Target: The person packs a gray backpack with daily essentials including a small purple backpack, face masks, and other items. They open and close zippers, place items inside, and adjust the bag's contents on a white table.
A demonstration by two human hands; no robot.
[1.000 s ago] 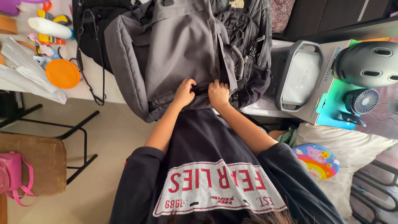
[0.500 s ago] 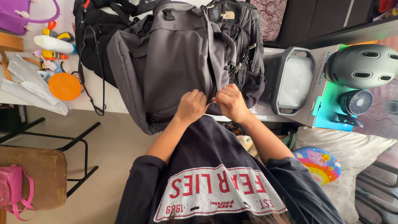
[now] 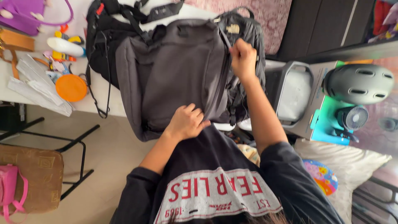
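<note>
Grey fabric backpack [image 3: 178,70] lies flat, side zipper parted.

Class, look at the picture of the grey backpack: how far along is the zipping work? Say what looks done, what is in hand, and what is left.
Done: the right hand is far up the side of the grey backpack, near its top corner. In hand: its grip pinches something small at the zip line, though the puller itself is too small to see, while the left hand steadies the bottom edge. Left: the stretch across the top.
</note>
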